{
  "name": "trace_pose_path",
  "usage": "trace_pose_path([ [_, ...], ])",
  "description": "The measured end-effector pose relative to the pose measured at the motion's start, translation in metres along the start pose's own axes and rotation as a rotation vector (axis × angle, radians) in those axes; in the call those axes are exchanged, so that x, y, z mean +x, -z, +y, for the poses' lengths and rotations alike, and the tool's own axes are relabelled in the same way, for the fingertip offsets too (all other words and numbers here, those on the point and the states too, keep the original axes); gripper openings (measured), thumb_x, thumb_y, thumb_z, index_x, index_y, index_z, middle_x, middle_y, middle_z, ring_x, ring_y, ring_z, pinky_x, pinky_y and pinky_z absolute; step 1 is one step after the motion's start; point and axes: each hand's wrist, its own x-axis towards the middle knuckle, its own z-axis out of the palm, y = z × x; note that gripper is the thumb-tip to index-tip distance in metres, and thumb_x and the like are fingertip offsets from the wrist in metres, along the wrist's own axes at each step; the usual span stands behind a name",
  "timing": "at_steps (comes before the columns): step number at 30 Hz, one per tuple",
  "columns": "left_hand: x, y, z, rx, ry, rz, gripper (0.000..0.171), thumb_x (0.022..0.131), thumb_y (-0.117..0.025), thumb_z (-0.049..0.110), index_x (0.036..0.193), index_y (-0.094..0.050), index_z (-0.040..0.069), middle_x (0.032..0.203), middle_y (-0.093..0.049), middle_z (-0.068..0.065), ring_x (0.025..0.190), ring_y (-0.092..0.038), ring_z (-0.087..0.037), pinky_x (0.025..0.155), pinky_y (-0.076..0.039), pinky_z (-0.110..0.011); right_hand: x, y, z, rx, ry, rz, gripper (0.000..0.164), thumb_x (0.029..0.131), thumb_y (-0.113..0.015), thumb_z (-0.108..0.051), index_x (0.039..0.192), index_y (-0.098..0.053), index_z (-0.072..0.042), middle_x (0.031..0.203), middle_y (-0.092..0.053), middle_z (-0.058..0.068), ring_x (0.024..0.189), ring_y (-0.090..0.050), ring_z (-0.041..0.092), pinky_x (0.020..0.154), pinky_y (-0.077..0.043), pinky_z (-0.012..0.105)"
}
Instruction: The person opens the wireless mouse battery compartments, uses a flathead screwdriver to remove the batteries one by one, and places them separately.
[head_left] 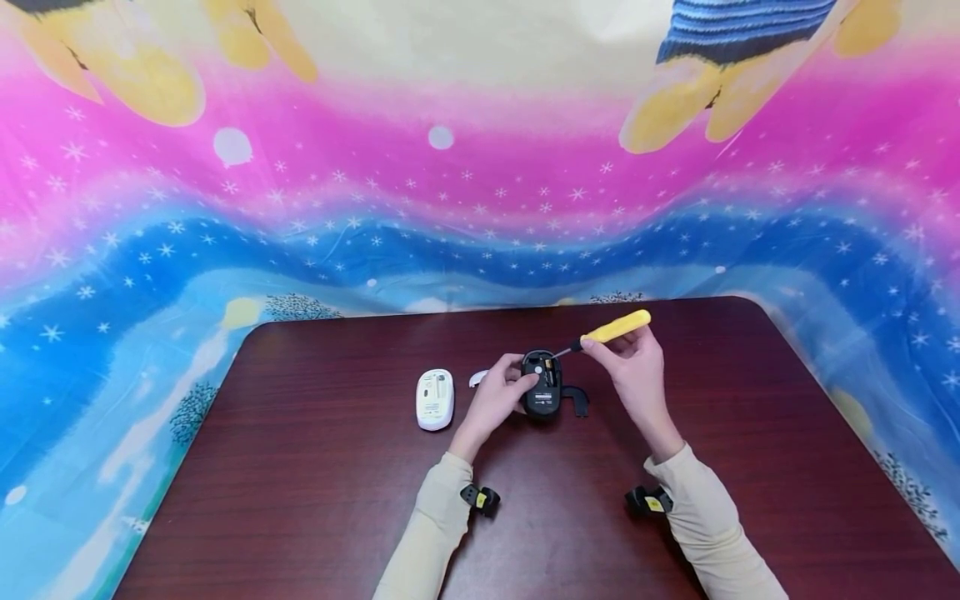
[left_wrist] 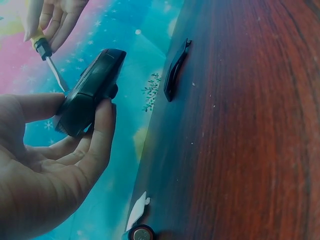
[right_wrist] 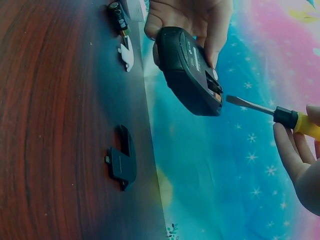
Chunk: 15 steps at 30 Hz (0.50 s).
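My left hand (head_left: 491, 404) grips a black computer mouse (head_left: 542, 403) above the table, its underside turned up. The mouse's battery compartment is uncovered, with part of a battery (right_wrist: 217, 96) showing inside. A flat-blade screwdriver with a yellow handle (head_left: 618, 327) is in my right hand (head_left: 637, 375), held by fingers and thumb. Its blade (right_wrist: 250, 105) points at the compartment end of the mouse, with a small gap in the right wrist view. On the table beyond the held mouse lies its black battery cover (right_wrist: 124, 165).
A white mouse (head_left: 434, 402) lies underside up on the dark wood table (head_left: 337, 500), left of my hands. Near it are a white cover (right_wrist: 127, 56) and a loose battery (right_wrist: 119, 19). A printed cloth (head_left: 480, 208) hangs behind the table's far edge.
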Motion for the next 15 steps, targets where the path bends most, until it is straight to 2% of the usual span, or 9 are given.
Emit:
trace_pose_path([
  [7, 0.0, -0.0002, 0.0, 0.011, -0.011, -0.002, 0.041, 0.102, -0.066, 0.021, 0.138, -0.057, 0.004, 0.109, -0.068, -0.014, 0.089, -0.068, -0.021, 0.067, -0.061, -0.036, -0.0027, -0.0037, 0.0019, -0.067, 0.021, -0.016, 0.038, 0.09, -0.08, -0.007, 0.117, -0.054, -0.004, 0.102, -0.067, -0.003, 0.093, -0.068, 0.009, 0.081, -0.056, 0.018],
  [13, 0.0012, -0.0012, -0.0013, 0.042, -0.017, 0.012, 0.041, 0.101, -0.067, 0.021, 0.136, -0.058, 0.003, 0.105, -0.067, -0.012, 0.087, -0.067, -0.019, 0.069, -0.06, -0.035, -0.0049, -0.0072, 0.0053, -0.085, 0.128, -0.102, 0.039, 0.09, -0.08, -0.004, 0.116, -0.052, 0.004, 0.11, -0.073, 0.018, 0.095, -0.072, 0.007, 0.087, -0.056, 0.021],
  [15, 0.0009, -0.0019, -0.0002, 0.039, -0.017, 0.014, 0.041, 0.1, -0.067, 0.021, 0.136, -0.058, 0.003, 0.102, -0.067, -0.012, 0.086, -0.067, -0.019, 0.069, -0.061, -0.036, -0.0052, -0.0078, 0.0061, -0.097, 0.172, -0.141, 0.037, 0.091, -0.079, -0.004, 0.117, -0.053, 0.004, 0.111, -0.073, 0.021, 0.096, -0.072, 0.006, 0.088, -0.056, 0.021],
])
